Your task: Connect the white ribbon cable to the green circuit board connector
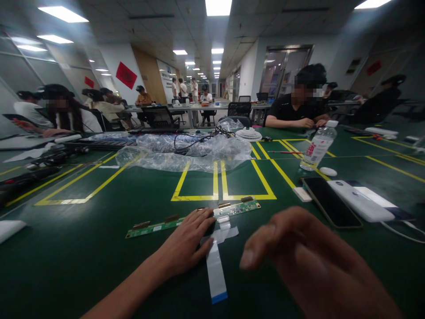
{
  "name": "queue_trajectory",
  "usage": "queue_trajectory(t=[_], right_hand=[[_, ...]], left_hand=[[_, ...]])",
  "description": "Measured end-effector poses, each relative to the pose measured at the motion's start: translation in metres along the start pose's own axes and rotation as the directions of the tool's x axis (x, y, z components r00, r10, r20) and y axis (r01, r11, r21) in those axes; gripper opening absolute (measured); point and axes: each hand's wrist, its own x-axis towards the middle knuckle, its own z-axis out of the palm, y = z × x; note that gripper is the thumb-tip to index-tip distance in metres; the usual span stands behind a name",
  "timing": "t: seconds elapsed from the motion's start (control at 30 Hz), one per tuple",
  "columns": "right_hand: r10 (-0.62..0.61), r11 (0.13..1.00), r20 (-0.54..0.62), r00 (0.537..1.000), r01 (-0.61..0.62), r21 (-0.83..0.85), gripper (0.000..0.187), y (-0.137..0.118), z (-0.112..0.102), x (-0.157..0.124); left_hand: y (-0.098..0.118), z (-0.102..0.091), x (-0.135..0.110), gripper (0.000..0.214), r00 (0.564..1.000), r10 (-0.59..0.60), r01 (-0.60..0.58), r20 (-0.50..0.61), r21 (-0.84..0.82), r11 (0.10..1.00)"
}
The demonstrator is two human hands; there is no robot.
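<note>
A long, narrow green circuit board point(154, 227) lies across the tabletop in front of me. My left hand point(187, 239) rests flat over its middle, fingers stretched out, hiding part of it. From the board a white flat ribbon cable point(216, 270) with a blue end runs toward me. A strip of clear tape point(229, 234) lies across the cable near the board, close to my left thumb. Raised at the near right, my right hand point(308, 257) is slightly blurred, fingers bent and apart from the thumb; nothing shows in it.
Crumpled plastic wrap point(199, 153) with black cables lies farther back, beside a white fan point(248, 134). On the right are a water bottle point(318, 146), a black phone point(330, 201) and a white phone point(360, 201). Yellow tape marks the green table point(109, 257). A person point(299, 102) sits opposite.
</note>
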Motion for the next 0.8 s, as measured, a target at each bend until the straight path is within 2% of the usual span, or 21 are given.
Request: queue_trajectory(t=[0.03, 0.1, 0.17, 0.23, 0.3, 0.37, 0.43, 0.53, 0.63, 0.7, 0.8], right_hand=[[0.03, 0.998, -0.041, 0.999, -0.028, 0.048, 0.021, 0.005, 0.0, 0.005], [0.142, 0.962, -0.167, 0.976, -0.096, 0.257, 0.018, 0.02, -0.001, 0.014], [0.217, 0.946, -0.187, 0.958, -0.159, 0.281, 0.018, 0.04, 0.0, 0.02], [0.215, 0.956, -0.138, 0.967, -0.18, 0.23, 0.018, 0.06, 0.003, 0.019], [0.197, 0.976, -0.05, 0.979, -0.191, 0.102, 0.018, 0.076, 0.009, 0.014], [0.163, 0.986, 0.038, 0.986, -0.162, -0.038, 0.017, 0.086, 0.016, 0.009], [0.131, 0.987, 0.114, 0.985, -0.119, -0.11, 0.015, 0.09, 0.023, 0.005], [0.111, 0.986, 0.183, 0.977, -0.085, -0.144, 0.013, 0.091, 0.03, 0.001], [0.099, 0.985, 0.214, 0.972, -0.065, -0.162, 0.012, 0.09, 0.034, -0.001], [0.105, 0.983, 0.221, 0.97, -0.067, -0.174, 0.012, 0.089, 0.035, -0.002], [0.126, 0.98, 0.231, 0.965, -0.086, -0.177, 0.012, 0.09, 0.034, -0.002]], left_hand=[[0.0, 0.0, 0.001, 0.058, 1.0, 0.008, -0.008, 0.004, -0.007, 1.0], [0.001, -0.001, 0.001, 0.06, 0.999, 0.03, -0.029, 0.032, -0.029, 0.999], [0.002, -0.003, 0.002, 0.059, 0.997, 0.051, -0.049, 0.06, -0.041, 0.998], [0.002, -0.004, 0.002, 0.06, 0.997, 0.051, -0.049, 0.063, -0.037, 0.998], [0.001, -0.003, 0.002, 0.06, 0.998, 0.029, -0.027, 0.058, -0.03, 0.999], [0.0, 0.001, 0.001, 0.06, 0.999, 0.003, -0.002, 0.049, -0.023, 1.0], [-0.002, 0.005, 0.0, 0.061, 0.999, -0.032, 0.032, 0.024, -0.003, 0.999], [-0.009, 0.01, -0.002, 0.065, 0.991, -0.127, 0.129, -0.043, 0.05, 0.99], [-0.025, 0.007, -0.005, 0.07, 0.96, -0.266, 0.274, -0.085, 0.111, 0.955], [-0.041, 0.003, -0.012, 0.072, 0.924, -0.365, 0.379, -0.111, 0.151, 0.913], [-0.076, -0.003, -0.032, 0.076, 0.848, -0.502, 0.528, -0.171, 0.182, 0.829]])
